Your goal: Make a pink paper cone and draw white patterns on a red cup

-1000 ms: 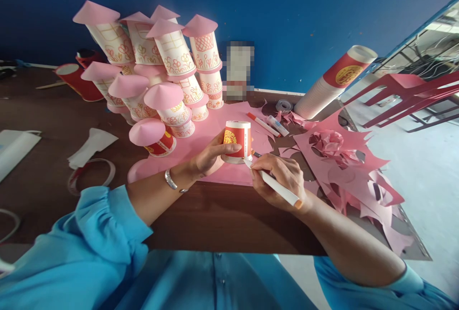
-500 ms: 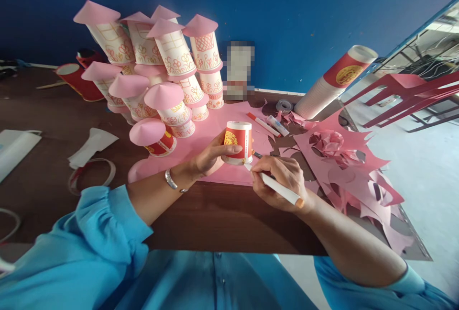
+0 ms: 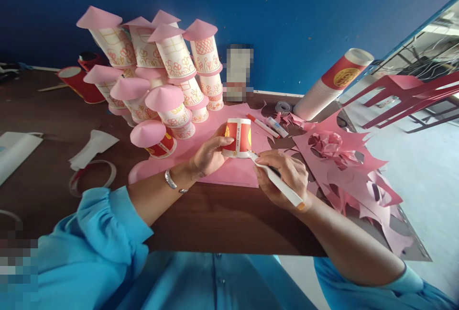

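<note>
The left hand grips a red upturned paper cup; the right hand pinches a white marker at its rim. Pink-roofed cup towers crowd far left; pink paper scraps lie right.

Paper cup now tilted, turned

Craft workspace, likely a classroom or activity room. Indicators: a brown wooden table set against a plain blue wall; stacked paper-cup towers with pink cone roofs; pink paper offcuts; markers; a sleeve of unused cups; red plastic chairs beside the table.
</note>
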A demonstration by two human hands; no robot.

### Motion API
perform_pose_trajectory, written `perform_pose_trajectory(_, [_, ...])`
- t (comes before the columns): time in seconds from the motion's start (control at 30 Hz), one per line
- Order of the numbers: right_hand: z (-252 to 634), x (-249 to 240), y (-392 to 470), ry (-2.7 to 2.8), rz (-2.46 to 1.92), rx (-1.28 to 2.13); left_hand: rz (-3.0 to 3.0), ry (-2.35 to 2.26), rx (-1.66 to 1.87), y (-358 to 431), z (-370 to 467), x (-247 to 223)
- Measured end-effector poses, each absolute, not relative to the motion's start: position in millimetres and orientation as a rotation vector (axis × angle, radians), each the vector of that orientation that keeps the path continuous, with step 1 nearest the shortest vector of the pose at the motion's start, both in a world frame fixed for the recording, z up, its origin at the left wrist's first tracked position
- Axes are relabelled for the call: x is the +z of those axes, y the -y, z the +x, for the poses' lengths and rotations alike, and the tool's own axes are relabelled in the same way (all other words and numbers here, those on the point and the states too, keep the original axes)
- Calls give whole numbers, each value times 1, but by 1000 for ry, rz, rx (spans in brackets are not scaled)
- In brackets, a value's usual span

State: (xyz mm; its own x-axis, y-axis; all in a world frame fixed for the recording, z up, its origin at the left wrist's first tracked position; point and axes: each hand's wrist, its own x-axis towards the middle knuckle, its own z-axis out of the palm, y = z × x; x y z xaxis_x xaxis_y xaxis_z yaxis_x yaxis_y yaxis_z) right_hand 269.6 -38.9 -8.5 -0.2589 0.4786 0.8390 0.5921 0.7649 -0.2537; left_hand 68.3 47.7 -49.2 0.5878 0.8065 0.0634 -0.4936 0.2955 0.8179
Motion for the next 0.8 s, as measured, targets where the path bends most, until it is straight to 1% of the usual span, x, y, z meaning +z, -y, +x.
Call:
perform_pose_trajectory(0.23, [269,-8,41,1960,-795,-134,986,-401,886,-44,69,-43])
perform_pose_trajectory(0.53, [267,-6,44,2008,-756,-105,837,-421,893,-47,68,-53])
perform_pose_trajectory(0.8, [266,-9,43,2013,-774,-123,838,-410,869,-45,68,-49])
